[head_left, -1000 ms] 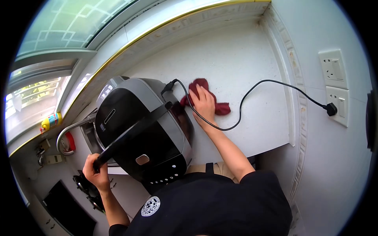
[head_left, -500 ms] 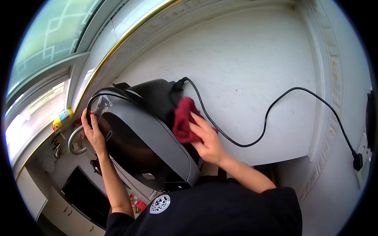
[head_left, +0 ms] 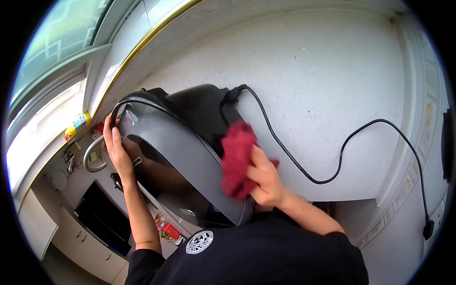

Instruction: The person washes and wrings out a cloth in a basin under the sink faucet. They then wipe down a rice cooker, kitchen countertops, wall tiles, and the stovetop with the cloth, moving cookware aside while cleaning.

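A large grey and black electric appliance (head_left: 164,130) with a glossy dark front panel leans at a slant against my body; its exact kind is unclear. My left hand (head_left: 118,153) grips its left end beside a looped black cable or handle, with some fingers hidden behind the edge. In my right hand (head_left: 266,179) is a bunched dark red cloth (head_left: 237,156), pressed against the side of the appliance near its right edge. The cloth is slightly blurred. From a plug on the back of the appliance runs a black power cord (head_left: 304,173).
The cord lies across a white countertop (head_left: 304,71) to a wall socket (head_left: 429,228) at the right. A window stands at the upper left. By the sill are a curved metal tap (head_left: 90,164) and a yellow bottle (head_left: 78,124).
My right hand has moved the red cloth slightly down and right along the appliance. My left hand keeps its hold. The view has shifted a little.
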`<move>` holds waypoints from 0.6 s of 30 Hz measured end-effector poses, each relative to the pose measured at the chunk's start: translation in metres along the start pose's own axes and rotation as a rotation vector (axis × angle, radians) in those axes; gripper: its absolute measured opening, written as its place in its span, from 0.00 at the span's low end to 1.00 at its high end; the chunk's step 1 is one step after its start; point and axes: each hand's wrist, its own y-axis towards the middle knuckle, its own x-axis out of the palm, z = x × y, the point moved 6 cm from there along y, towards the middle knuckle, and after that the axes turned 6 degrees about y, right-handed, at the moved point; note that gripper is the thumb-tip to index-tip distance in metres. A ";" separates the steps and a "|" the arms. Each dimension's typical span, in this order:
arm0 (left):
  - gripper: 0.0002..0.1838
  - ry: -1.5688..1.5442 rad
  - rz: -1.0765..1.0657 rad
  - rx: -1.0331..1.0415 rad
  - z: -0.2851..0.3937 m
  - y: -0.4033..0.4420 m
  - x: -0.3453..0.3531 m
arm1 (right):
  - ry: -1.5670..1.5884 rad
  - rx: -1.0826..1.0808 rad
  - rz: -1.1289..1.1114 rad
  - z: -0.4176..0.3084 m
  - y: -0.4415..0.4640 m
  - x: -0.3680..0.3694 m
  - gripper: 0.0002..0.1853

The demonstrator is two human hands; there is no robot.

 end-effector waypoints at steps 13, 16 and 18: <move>0.23 -0.021 -0.033 0.004 -0.004 0.004 0.001 | 0.007 -0.006 0.092 -0.002 -0.016 -0.017 0.24; 0.23 -0.019 -0.022 -0.002 0.002 0.004 0.002 | 0.062 0.424 0.258 0.011 -0.103 -0.014 0.22; 0.23 -0.003 -0.008 0.001 -0.006 0.001 0.000 | 0.110 0.220 0.243 -0.001 -0.060 -0.003 0.27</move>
